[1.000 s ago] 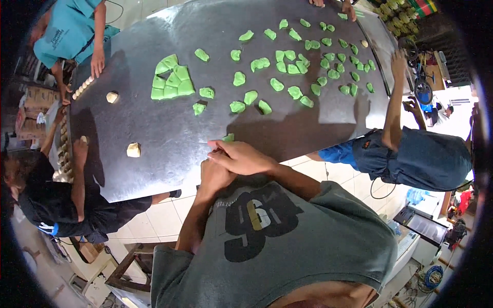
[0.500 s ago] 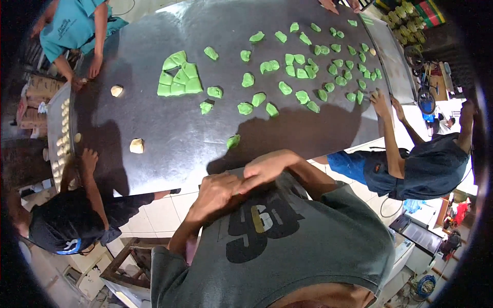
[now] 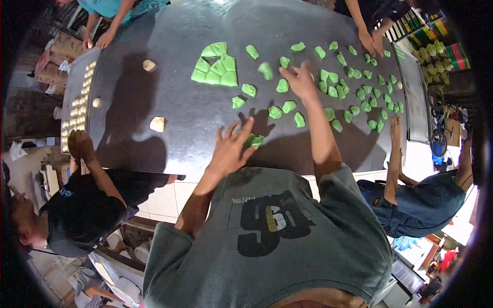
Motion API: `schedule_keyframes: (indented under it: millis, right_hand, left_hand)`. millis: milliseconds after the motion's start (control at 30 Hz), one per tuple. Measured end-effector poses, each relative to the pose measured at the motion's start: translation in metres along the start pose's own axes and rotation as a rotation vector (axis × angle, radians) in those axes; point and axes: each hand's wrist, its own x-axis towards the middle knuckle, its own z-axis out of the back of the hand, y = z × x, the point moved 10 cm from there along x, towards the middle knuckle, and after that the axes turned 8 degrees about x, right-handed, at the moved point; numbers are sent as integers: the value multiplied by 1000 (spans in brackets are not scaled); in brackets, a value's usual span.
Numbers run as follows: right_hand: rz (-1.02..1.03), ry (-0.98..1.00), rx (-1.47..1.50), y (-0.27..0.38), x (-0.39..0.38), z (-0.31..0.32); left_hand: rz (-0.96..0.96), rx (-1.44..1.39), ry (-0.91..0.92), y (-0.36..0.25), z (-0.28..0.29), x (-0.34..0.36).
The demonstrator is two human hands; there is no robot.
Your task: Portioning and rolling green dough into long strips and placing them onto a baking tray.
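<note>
Dark table [image 3: 179,97] strewn with green dough pieces [image 3: 289,107]

The table fills most of the upper view. A co-worker in black [image 3: 82,213] stands at the near left corner, and a co-worker in dark clothes [image 3: 421,203] at the near right. Along the left end lies a tray [image 3: 73,92] with rows of small pale balls [image 3: 81,110]. The left hand [image 3: 231,146] is over the near edge, its fingers apart; one near piece [image 3: 256,140] lies between thumb and index finger, partly hidden, and I cannot tell whether they touch it. The right hand [image 3: 300,82] is farther out over the table, its fingers apart too. A green slab [image 3: 222,74], marked into blocks, lies beyond the left hand, well apart from it. A pale lump [image 3: 158,124] rests left of that hand. A blurred piece [image 3: 265,71] shows left of the right fingertips, clear of them; a sharper piece [image 3: 284,62] is just beside those fingertips, contact unclear.
</note>
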Motion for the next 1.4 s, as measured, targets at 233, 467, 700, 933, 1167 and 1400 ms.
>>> schedule_keyframes:
  millis: [233,467,700,933,1167,1400]
  right_hand:
    - [-157,57,190,-15,-102,-7]
    - [-465,95,81,-96,-250,-11]
    - [-421,146,88,-44,-219,-23]
    - [-273,699,585,57,-209,-87]
    - [-472,904,356,52,-229,-113]
    - [-308,995,225,65,-196,-90]
  left_hand:
    - [390,-508,-251,136,-38,32]
    - [580,127,-126,188,-73,132]
    - [633,-522,-308,196,-88,105]
    - [151,-1010,128,20,-45,-47]
    - [473,-1039,-92,20,-35,-88]
    - [258,-549,279,-19,-9,-61]
